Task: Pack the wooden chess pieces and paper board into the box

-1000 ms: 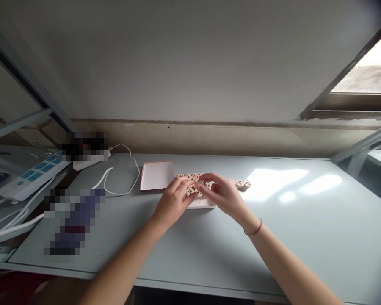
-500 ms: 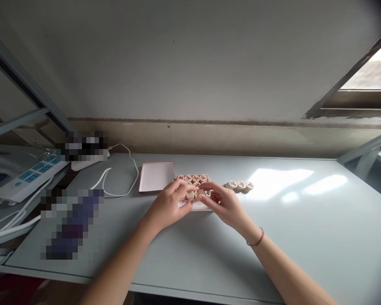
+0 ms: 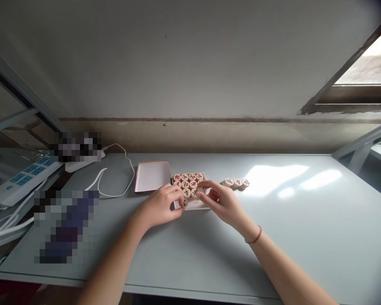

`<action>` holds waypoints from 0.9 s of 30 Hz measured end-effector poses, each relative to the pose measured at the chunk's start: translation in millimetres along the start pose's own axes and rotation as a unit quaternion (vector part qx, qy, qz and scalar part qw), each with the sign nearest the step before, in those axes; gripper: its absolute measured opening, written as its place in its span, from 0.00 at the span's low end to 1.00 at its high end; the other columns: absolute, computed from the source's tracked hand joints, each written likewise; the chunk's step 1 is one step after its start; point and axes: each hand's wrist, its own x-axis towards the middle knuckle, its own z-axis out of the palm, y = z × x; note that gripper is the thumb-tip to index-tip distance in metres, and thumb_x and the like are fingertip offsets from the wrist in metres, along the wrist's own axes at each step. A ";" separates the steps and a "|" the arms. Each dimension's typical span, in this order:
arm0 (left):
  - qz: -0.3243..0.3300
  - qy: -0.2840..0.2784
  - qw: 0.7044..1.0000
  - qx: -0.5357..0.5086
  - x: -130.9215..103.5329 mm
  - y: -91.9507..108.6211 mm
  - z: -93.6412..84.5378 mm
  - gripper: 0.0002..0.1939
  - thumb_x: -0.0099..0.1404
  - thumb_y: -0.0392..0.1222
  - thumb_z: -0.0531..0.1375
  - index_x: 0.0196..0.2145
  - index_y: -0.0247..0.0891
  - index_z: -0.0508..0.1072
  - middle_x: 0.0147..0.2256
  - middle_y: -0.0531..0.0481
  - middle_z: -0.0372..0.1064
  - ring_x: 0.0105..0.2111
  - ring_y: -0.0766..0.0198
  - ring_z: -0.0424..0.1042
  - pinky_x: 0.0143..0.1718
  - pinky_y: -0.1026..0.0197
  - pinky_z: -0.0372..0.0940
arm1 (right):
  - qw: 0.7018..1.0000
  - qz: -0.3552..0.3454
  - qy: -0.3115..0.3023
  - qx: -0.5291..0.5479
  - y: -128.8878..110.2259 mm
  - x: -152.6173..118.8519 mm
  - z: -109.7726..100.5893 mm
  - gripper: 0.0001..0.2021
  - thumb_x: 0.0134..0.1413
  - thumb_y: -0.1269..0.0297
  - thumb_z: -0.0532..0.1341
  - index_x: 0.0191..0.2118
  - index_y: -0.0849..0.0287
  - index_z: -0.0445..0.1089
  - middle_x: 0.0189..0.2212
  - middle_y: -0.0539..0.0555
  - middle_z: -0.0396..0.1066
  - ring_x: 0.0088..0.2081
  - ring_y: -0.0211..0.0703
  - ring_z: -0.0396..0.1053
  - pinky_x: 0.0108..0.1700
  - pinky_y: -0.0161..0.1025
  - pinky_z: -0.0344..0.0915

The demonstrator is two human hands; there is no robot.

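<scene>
- Two hands work over a small box [image 3: 195,206] of round pieces [image 3: 184,184], which sits near the middle of the counter [image 3: 193,254].
- Left hand [image 3: 161,205]: thumb and forefinger are clamped on one piece [image 3: 184,203], held at the box's front left corner, its dark-marked face tipped partly my way.
- Right hand [image 3: 220,199]: its fingers curl down over the right side of the box, thumb and forefinger tips close together by the pieces there; from where I stand, I cannot tell whether they grip one.
- Inside the box, the back row shows four red-marked faces, the next row has red marks as well, and the row nearer the front carries black ones. A strip of white shows along the front.
- Just left of the box lies the lid [image 3: 152,176], its white inside facing up.
- To the right, apart from the box, three short stacks [image 3: 238,183] with black marks stand in a line, touching or nearly so.
- Farther left, a white cable [image 3: 133,169] loops over the counter, near a power strip [image 3: 22,176] with blue sockets.
- Around the right wrist runs a thin reddish band [image 3: 257,236].
</scene>
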 end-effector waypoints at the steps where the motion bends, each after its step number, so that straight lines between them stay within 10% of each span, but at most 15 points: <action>1: -0.002 -0.001 1.000 0.005 0.5 0.1 0.8 0.06 0.56 0.31 0.59 0.30 0.41 0.68 0.37 0.53 0.70 0.40 0.61 0.67 0.41 0.59 0.64 | 1.000 -0.004 -0.004 -0.009 -0.7 -0.5 0.5 0.16 0.58 0.51 0.56 0.41 0.59 0.69 0.17 0.45 0.58 0.19 0.32 0.50 0.20 0.32 0.51; 14: -0.025 0.008 0.996 0.084 -3.7 -2.7 2.4 0.06 0.56 0.42 0.64 0.34 0.46 0.76 0.46 0.50 0.60 0.46 0.56 0.64 0.48 0.53 0.64 | 0.989 -0.058 0.070 -0.116 -1.4 -6.5 22.9 0.08 0.56 0.59 0.59 0.40 0.55 0.68 0.25 0.49 0.68 0.25 0.36 0.65 0.28 0.34 0.63; 27: -0.053 0.065 0.995 0.061 -4.8 -9.7 -15.7 0.16 0.59 0.39 0.57 0.45 0.45 0.70 0.47 0.49 0.62 0.43 0.60 0.70 0.43 0.60 0.67 | 0.978 -0.166 0.012 -0.123 -12.8 -10.0 50.4 0.09 0.58 0.73 0.55 0.42 0.55 0.68 0.42 0.56 0.72 0.40 0.43 0.72 0.40 0.42 0.71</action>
